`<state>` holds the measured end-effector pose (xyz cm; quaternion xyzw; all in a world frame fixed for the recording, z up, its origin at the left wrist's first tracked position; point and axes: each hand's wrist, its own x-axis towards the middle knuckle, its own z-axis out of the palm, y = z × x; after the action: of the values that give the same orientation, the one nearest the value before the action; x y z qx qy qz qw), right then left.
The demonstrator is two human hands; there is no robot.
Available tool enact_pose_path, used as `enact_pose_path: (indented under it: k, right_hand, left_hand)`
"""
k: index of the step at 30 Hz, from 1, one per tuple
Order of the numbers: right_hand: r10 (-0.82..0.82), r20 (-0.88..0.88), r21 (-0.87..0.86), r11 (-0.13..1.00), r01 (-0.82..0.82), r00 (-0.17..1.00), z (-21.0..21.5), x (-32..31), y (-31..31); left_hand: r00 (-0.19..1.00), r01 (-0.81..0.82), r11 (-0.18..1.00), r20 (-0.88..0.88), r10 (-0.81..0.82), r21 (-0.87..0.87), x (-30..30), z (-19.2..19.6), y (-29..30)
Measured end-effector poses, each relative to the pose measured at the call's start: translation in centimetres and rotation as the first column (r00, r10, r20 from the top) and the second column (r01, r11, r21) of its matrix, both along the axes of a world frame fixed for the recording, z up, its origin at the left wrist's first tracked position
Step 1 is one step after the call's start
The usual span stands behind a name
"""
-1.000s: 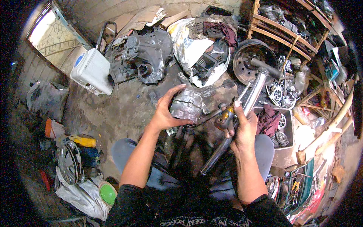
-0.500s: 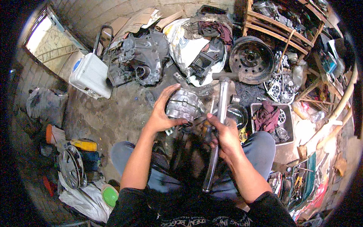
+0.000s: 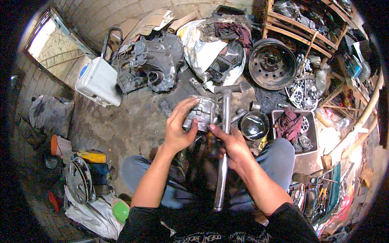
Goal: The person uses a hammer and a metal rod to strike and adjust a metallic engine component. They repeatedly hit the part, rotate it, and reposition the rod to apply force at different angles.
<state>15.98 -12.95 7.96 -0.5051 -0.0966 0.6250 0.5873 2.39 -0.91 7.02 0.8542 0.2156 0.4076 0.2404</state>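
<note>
My left hand (image 3: 179, 129) is curved against the left side of a ribbed, silvery cylindrical metal part (image 3: 203, 108), fingers over its far side and thumb at its near edge. What supports the part from below is hidden. My right hand (image 3: 236, 149) is closed around a long shiny metal tube (image 3: 222, 174), which runs lengthwise between my knees. A slim tool with a brownish-orange handle (image 3: 209, 141) shows beside the right fingers, its shank along the part's right side; its exact kind is unclear. Right of the tube, a round dark pan (image 3: 254, 125) sits on the floor.
A large gearbox casing (image 3: 150, 60), a white sack (image 3: 198, 50) and a steel wheel rim (image 3: 272, 64) lie ahead. A white box (image 3: 99, 83) stands left. On the right are a bin (image 3: 308, 150) with a maroon cloth and a teal toolbox (image 3: 335, 178).
The tube has moved left and slightly nearer, close beside the metal part. My left hand has shifted right, and its thumb has come up onto the part.
</note>
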Motion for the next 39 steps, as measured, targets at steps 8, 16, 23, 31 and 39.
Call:
enact_pose_path:
  k: [8, 16, 23, 31, 39]
  right_hand:
    - [-0.042, -0.042, 0.005, 0.999, 0.042, 0.998, -0.5, 0.5, 1.2]
    - [-0.039, -0.189, 0.055, 0.997, 0.05, 0.981, -1.3, 0.5, 2.3]
    - [-0.041, -0.261, 0.018, 0.999, 0.047, 0.964, -2.0, 1.0, 2.4]
    - [-0.113, -0.283, 0.037, 0.991, 0.128, 0.952, -1.6, 1.6, 3.1]
    - [-0.104, -0.199, -0.019, 0.995, 0.102, 0.974, -0.9, 1.5, 2.8]
  left_hand:
    - [0.994, -0.11, 0.994, 0.02, 0.11, -0.016, 1.1, -0.9, 0.0]
    - [0.991, -0.074, 0.986, -0.102, 0.09, 0.149, 2.9, 1.0, 2.3]
    - [0.973, 0.217, 0.968, 0.051, -0.225, 0.128, 1.9, 0.2, 2.6]
    - [0.978, 0.203, 0.958, 0.003, -0.208, 0.203, 0.4, -3.9, 3.1]
    - [0.991, 0.022, 0.993, 0.131, -0.037, 0.116, 1.3, -1.9, 2.1]
